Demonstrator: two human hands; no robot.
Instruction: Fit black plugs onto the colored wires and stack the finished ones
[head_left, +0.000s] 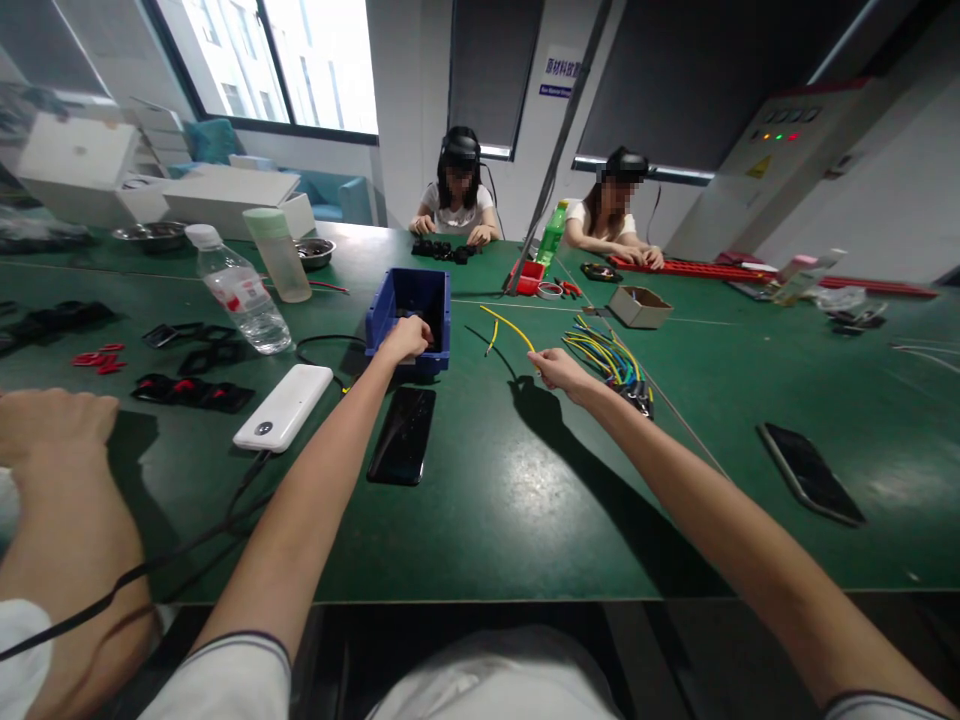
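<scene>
My left hand [406,340] reaches over the near wall into the blue bin [377,330], fingers curled down and closed. What it pinches in there, if anything, is hidden; dark contents show inside. Out over the table, my right hand [556,370] pinches one end of a yellow wire [510,322], whose free end points up and to the left. A short yellow wire piece [493,338] lies just left of it. Right of that hand rests a bundle of yellow, green and blue wires [611,355] with dark metallic ends.
A black phone [403,437] and a white power bank [285,408] with a cable lie near my left forearm. Water bottle [238,290] and frosted bottle [277,255] stand behind. Another person's fist [56,420] is at far left. Cardboard box [639,307] and second phone [810,472] are rightward.
</scene>
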